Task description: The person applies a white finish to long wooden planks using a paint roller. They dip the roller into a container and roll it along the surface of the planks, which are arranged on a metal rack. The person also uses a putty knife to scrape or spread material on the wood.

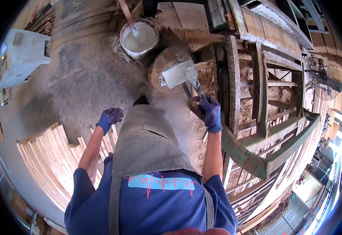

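My right hand (209,112), in a purple glove, is closed round the handle of a paintbrush (196,87) smeared with white. The brush's bristles lie over a white rectangular piece (175,75); whether it is a shallow pan or a coated block I cannot tell. A dark bar or handle (187,91) runs beside the brush toward the same hand. Beneath them is a round, dusty brown surface (161,69). My left hand (110,118), gloved too, hangs at my left side with loosely curled fingers and nothing visible in it.
A bucket (140,38) of whitish liquid, with a stick-handled brush (128,15) in it, stands beyond the round surface. At right is a worn metal frame (259,141). Stacked wooden strips (49,156) lie at left, near a pale machine (24,56). A fan (324,84) stands far right.
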Demonstrator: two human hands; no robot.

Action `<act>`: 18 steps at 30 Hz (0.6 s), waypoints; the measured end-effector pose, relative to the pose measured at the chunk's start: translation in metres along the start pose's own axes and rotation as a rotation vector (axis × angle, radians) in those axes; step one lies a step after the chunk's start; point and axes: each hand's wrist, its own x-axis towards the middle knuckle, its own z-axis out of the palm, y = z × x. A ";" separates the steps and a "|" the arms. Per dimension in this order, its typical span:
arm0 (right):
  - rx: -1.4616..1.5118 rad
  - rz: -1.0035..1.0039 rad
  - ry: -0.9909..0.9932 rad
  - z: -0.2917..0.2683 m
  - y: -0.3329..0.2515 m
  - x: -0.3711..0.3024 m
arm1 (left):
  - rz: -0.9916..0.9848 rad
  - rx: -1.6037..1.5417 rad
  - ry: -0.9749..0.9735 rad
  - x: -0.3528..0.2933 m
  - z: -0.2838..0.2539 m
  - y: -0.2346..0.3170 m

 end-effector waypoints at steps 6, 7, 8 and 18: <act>-0.830 -0.629 0.139 -0.011 0.050 0.030 | -0.106 -0.026 0.108 -0.027 -0.018 -0.077; -0.984 -0.720 0.170 -0.008 0.054 0.033 | -0.131 -0.033 0.130 -0.033 -0.018 -0.089; -1.061 -0.729 0.219 -0.003 0.059 0.035 | -0.141 -0.059 0.146 -0.041 -0.017 -0.096; -1.506 -0.787 0.226 -0.022 0.136 0.054 | -0.340 -0.115 0.229 -0.072 -0.029 -0.177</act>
